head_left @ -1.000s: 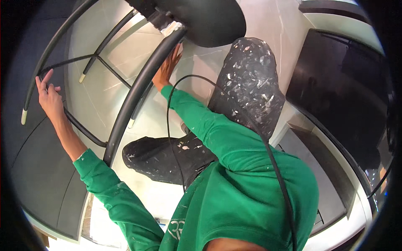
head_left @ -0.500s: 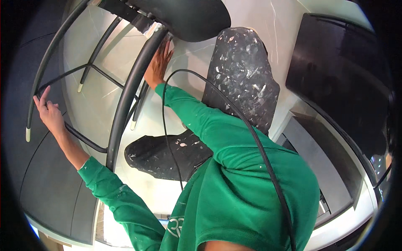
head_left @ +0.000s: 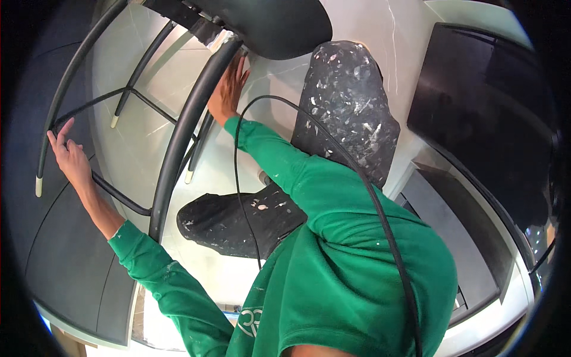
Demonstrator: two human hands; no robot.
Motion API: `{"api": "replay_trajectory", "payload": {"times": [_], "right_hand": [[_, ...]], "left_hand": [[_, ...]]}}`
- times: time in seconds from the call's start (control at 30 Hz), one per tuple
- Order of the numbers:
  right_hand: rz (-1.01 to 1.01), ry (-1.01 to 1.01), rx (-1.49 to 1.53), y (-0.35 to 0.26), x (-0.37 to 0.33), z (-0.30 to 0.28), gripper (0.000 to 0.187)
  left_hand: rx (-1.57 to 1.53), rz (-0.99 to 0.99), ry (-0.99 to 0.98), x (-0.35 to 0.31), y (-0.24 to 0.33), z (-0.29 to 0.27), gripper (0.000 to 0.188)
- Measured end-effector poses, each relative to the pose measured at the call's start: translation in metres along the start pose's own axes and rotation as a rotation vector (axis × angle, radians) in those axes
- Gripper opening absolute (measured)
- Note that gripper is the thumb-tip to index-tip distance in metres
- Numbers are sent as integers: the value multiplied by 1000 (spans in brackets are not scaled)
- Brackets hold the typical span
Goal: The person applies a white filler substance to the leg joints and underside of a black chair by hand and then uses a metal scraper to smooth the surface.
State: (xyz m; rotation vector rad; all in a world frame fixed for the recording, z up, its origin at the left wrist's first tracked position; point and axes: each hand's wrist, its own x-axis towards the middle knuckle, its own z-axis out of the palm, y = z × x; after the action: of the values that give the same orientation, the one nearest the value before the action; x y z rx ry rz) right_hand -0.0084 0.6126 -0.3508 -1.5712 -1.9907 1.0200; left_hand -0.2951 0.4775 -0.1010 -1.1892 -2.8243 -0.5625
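A black chair with tubular legs, thin crossbars and pale leg tips stands tilted at the upper left. Its rounded black seat or back panel shows at the top. A whitish patch marks the top of the nearest leg. At the far-left leg, my left hand has its fingers stretched out against the crossbar joint. My right hand lies with fingers extended just behind the nearest leg, under the panel. That leg hides part of the hand; whether the palm presses on it, I cannot tell.
A black cable loops across my right arm. My paint-spotted dark trouser legs are in the middle. Dark cabinet panels line the left side. A glossy black panel stands at the right, above a grey recessed unit. The floor is light tile.
Almost everything holds its place. The view has shifted slightly, and both hands stay by the same chair legs with fingers extended.
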Motion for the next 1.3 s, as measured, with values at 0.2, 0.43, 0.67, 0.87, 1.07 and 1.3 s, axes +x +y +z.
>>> {"api": "replay_trajectory", "payload": {"times": [0.2, 0.43, 0.67, 0.87, 1.07, 1.3], "right_hand": [[-22, -16, -36, 7, 4, -4, 89], [-69, 1, -5, 10, 5, -5, 85], [-55, -139, 121, 12, -78, -16, 87], [-135, -63, 66, 17, -14, -6, 85], [-209, -641, 46, 31, -109, 11, 79], [-455, -885, -59, 50, -113, -19, 79]], "left_hand": [[13, 32, 21, -1, -8, 2, 51], [20, 5, 22, 4, -8, 0, 51], [-21, -135, 52, 0, -16, 4, 49], [-55, -188, 39, -5, -9, 4, 49], [-44, -80, 146, -24, -46, -13, 48], [-48, -184, 268, -64, -46, -38, 47]]}}
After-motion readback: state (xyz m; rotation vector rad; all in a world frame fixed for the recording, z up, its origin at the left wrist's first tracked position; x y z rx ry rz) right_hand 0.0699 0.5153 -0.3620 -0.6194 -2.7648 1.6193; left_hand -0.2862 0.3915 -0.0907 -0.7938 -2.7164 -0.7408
